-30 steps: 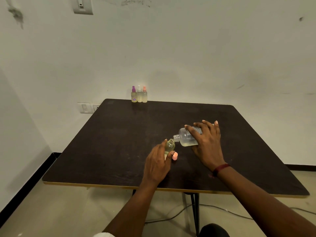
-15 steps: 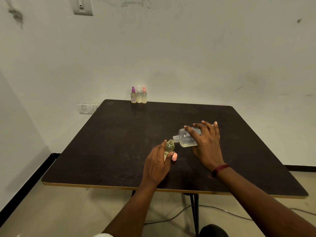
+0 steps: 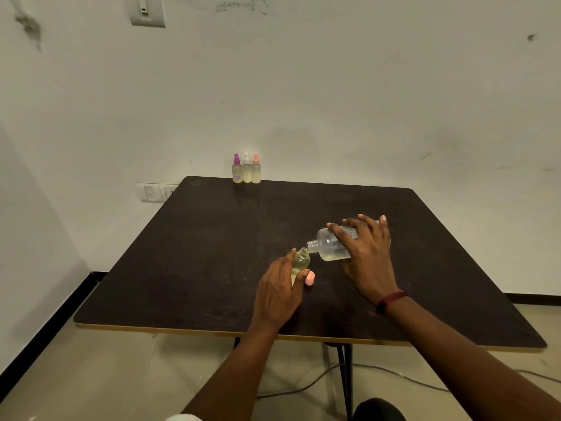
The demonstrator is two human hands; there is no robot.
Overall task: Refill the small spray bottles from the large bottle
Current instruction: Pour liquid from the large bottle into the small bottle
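Right hand grips the tilted large clear plastic bottle, neck at the small open yellowish bottle the left hand holds, mid dark table, edges well apart.

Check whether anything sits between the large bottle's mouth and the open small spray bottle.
Nothing visible does. The right hand holds the large bottle tilted, its open neck just beside the uncapped small spray bottle in the left hand. The pink cap lies lower, outside the gap.

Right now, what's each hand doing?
Left hand: grips the uncapped small bottle.
Right hand: grips the large bottle, tipped toward the small bottle's mouth.
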